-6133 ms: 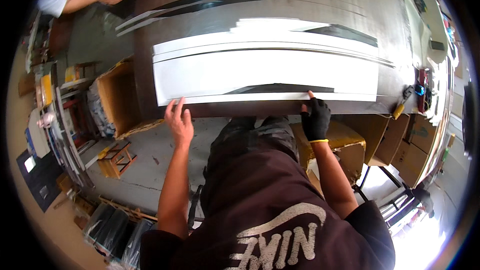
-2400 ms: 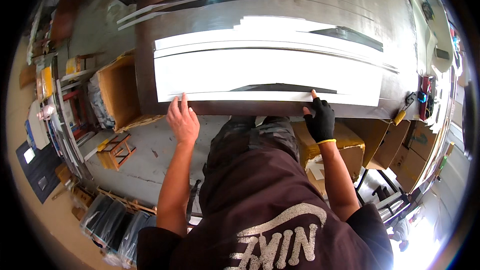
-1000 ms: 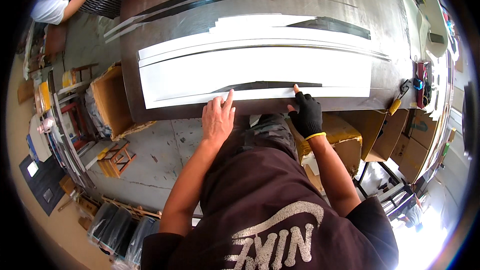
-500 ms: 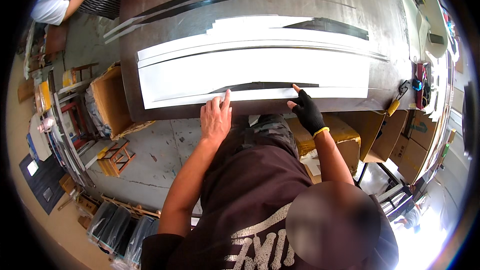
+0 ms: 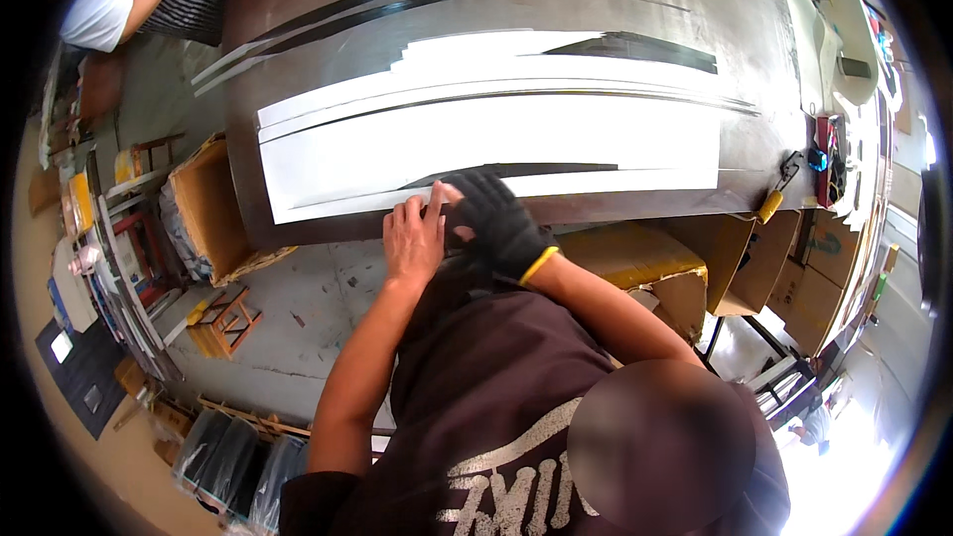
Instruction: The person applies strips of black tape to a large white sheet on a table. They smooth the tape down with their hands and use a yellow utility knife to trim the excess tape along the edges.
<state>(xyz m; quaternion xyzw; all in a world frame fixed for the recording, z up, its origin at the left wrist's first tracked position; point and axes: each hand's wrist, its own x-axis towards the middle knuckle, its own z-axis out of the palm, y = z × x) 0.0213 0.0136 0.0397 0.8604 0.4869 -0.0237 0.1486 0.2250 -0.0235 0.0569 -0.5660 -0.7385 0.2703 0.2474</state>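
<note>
A long white sheet (image 5: 328, 164) lies along the near edge of the dark table (image 5: 615, 10), with a narrow white strip (image 5: 635, 182) along its front. Between them shows a thin dark strip (image 5: 556, 168) that narrows toward its left end. My bare left hand (image 5: 413, 243) rests at the sheet's front edge, index finger stretched forward, the other fingers slightly bent. My right hand (image 5: 496, 225), in a black fingerless glove with a yellow cuff, lies over the strips just right of it, fingers extended. Its fingertips come close to my left index finger; whether they touch, I cannot tell.
Further back lie more white strips (image 5: 476, 43), a dark piece (image 5: 645, 50) and long black strips (image 5: 347, 5). At the right edge rests a yellow-handled tool (image 5: 771, 203). Cardboard boxes (image 5: 205, 208) stand beside and below the table. Another person's arm (image 5: 154, 0) shows at the far left.
My right hand has swept left from the right part of the dark strip to beside my left hand. My left hand stays at nearly the same spot on the sheet. The view has shifted slightly.
</note>
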